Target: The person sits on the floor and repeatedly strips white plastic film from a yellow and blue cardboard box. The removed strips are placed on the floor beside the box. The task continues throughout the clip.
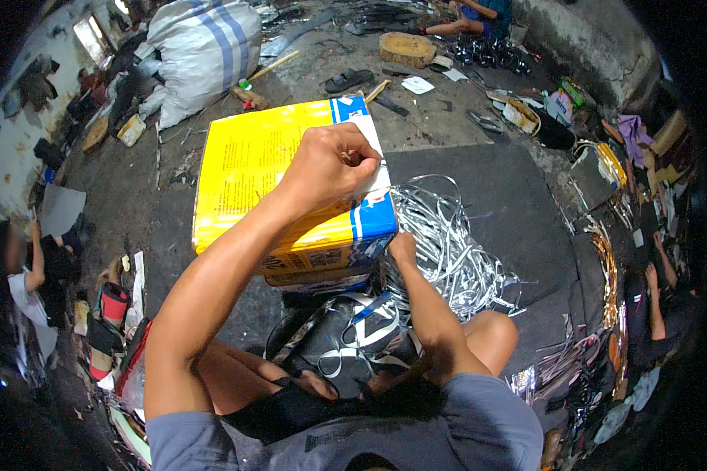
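A yellow box with a blue and white end (247, 157) stands before me, raised on something mostly hidden beneath it. Over its top right edge my left hand (331, 169) is closed, thumb and forefinger pinched together by a white patch; a small thing between them is too fine to name. Lower down, my right hand (403, 248) is against the box's near right corner, its fingers mostly hidden. Right beside that hand lies a tangled heap of shiny silver strips (459, 259). White and blue straps (361, 334) loop on the floor between my legs and the box.
A dark mat (503, 188) spreads under the strips. Behind stand a large white sack (204, 59) and a round wood block (407, 49); a sandal (348, 81) lies nearer. Other people sit at far left, far right and the back. Scraps and golden strips (605, 275) line the right.
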The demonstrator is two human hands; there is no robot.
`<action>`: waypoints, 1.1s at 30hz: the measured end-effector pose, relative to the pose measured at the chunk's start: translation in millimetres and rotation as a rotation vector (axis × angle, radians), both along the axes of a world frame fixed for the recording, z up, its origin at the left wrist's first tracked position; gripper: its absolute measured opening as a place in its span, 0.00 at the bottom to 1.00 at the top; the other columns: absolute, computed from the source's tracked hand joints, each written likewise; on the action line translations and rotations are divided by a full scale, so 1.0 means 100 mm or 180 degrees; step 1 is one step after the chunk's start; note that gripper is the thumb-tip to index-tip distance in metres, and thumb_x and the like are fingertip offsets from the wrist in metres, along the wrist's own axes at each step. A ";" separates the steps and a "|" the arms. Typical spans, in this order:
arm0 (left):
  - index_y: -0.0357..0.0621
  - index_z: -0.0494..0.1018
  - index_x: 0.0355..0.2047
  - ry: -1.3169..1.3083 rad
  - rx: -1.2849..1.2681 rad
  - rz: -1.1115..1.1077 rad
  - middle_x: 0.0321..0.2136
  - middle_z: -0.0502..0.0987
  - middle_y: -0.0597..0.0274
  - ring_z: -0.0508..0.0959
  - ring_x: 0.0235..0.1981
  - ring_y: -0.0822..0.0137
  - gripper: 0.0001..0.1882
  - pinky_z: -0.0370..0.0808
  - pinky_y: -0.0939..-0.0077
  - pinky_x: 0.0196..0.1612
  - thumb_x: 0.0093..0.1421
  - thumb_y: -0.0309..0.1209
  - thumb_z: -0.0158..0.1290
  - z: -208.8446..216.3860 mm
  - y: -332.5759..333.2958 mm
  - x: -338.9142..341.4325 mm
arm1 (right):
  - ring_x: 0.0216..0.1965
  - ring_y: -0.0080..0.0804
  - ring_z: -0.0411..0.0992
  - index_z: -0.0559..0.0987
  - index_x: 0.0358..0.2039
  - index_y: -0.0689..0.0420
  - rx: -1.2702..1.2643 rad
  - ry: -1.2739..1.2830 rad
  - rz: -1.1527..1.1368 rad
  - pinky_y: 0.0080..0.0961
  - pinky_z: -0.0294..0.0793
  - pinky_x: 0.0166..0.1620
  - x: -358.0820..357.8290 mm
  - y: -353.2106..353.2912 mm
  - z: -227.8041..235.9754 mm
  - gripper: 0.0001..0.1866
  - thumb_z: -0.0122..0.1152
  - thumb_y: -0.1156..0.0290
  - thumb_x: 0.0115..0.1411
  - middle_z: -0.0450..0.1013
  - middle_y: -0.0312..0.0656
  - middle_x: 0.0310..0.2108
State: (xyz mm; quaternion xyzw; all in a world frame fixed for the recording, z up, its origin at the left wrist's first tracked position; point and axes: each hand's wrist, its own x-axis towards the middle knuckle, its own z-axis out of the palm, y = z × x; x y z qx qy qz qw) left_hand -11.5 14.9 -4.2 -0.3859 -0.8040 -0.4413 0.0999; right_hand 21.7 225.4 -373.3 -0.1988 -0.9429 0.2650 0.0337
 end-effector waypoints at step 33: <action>0.51 0.81 0.50 0.2133 -0.1302 -0.0275 0.51 0.79 0.62 0.69 0.62 0.53 0.19 0.66 0.56 0.64 0.61 0.42 0.57 0.05 -0.21 0.11 | 0.42 0.55 0.80 0.84 0.35 0.60 0.0343 -0.0754 -0.0435 0.47 0.79 0.46 0.78 0.81 -0.77 0.13 0.54 0.69 0.57 0.79 0.61 0.37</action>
